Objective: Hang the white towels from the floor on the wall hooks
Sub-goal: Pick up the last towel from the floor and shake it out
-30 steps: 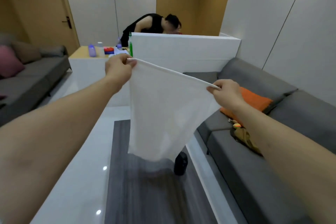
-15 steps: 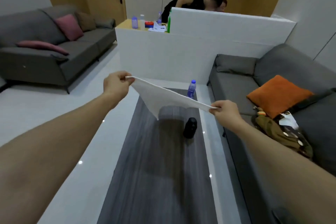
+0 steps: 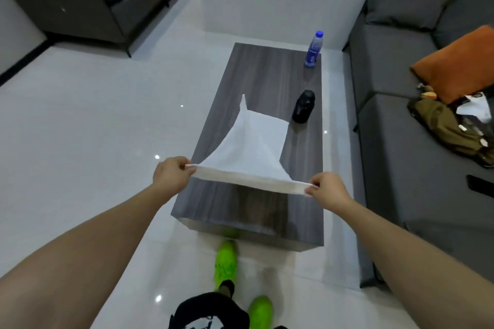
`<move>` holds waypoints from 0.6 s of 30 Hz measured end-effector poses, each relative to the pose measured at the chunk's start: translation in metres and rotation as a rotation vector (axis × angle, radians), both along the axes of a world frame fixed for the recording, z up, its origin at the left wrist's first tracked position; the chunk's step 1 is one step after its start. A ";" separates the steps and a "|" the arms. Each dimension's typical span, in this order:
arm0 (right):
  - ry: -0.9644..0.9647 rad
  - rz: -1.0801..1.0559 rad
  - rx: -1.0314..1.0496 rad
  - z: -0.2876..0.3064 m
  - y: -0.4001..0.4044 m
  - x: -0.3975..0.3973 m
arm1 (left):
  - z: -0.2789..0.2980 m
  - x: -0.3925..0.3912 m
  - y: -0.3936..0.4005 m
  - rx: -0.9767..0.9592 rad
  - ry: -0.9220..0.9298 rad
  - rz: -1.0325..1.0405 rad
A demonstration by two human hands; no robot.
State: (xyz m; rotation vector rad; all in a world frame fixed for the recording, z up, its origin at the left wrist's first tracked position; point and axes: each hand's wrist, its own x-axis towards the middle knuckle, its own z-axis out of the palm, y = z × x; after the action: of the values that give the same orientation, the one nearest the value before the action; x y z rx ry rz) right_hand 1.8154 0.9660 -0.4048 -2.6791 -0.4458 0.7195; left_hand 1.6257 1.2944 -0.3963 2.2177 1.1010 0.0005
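Left hand [image 3: 171, 176] pinches the left corner of the white towel [image 3: 251, 152], fingers curled on the hem. Right hand [image 3: 327, 189] pinches the right corner the same way. The near edge is pulled taut between the hands, probably to keep the cloth spread flat and uncreased. The far part of the towel lies on the grey wood-grain counter [image 3: 256, 72], one far corner flicked up, the rest sagging down from the held edge. To the right on the counter a black bottle [image 3: 303, 107] lies just beside the towel, a blue-capped water bottle [image 3: 313, 49] stands farther back. Grey sofa [image 3: 401, 141] at right with an orange cushion [image 3: 457, 64]. No wall hooks in view, so hanging is not yet done.
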 end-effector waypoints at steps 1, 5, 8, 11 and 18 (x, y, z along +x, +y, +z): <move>0.024 0.014 -0.030 -0.008 -0.002 -0.005 | -0.010 -0.008 -0.003 0.011 0.044 -0.027; 0.074 0.048 -0.079 -0.022 -0.004 -0.009 | -0.036 -0.018 -0.005 0.007 0.127 -0.061; 0.072 0.009 -0.073 -0.025 0.002 0.005 | -0.045 -0.006 0.002 0.008 0.170 -0.082; 0.068 -0.033 -0.076 -0.030 0.015 0.026 | -0.054 0.023 0.018 0.024 0.184 -0.090; 0.068 -0.146 -0.081 -0.065 0.073 0.099 | -0.089 0.119 0.068 -0.003 0.224 -0.117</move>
State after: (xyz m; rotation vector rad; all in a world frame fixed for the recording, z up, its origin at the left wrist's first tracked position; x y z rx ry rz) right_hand 1.9149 1.0394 -0.4697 -2.7181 -0.2046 0.7975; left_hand 1.7450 1.3619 -0.4849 2.3180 1.0838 -0.3061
